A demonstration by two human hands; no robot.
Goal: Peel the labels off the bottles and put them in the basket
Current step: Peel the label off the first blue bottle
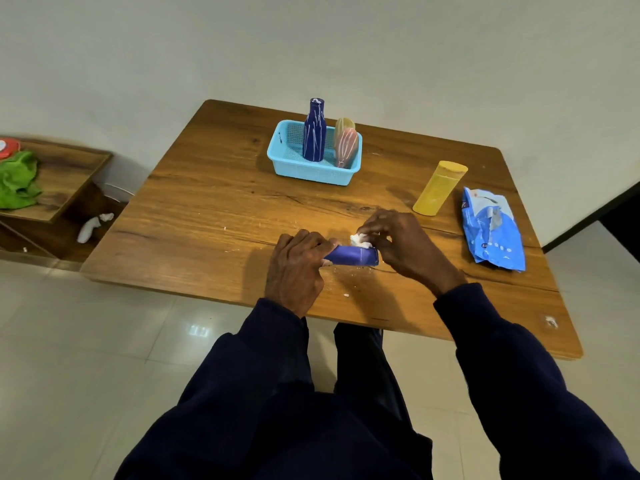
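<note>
A small blue bottle (pixel 353 255) lies on its side on the wooden table (pixel 214 216), near the front edge. My left hand (pixel 298 268) grips its left end. My right hand (pixel 398 244) pinches a crumpled white scrap of label (pixel 358 240) at the bottle's top right. A light-blue basket (pixel 311 171) stands at the back of the table. In it stand a tall dark-blue bottle (pixel 314 131), a pink bottle (pixel 345 147) and a yellowish bottle (pixel 344 124) behind it. A yellow bottle (pixel 439 188) stands to the right of the basket.
A crumpled blue plastic packet (pixel 493 230) lies near the table's right edge. Small white label scraps are scattered around the blue bottle. To the left is a low wooden shelf (pixel 65 174) with a green cloth (pixel 17 181). The floor is tiled.
</note>
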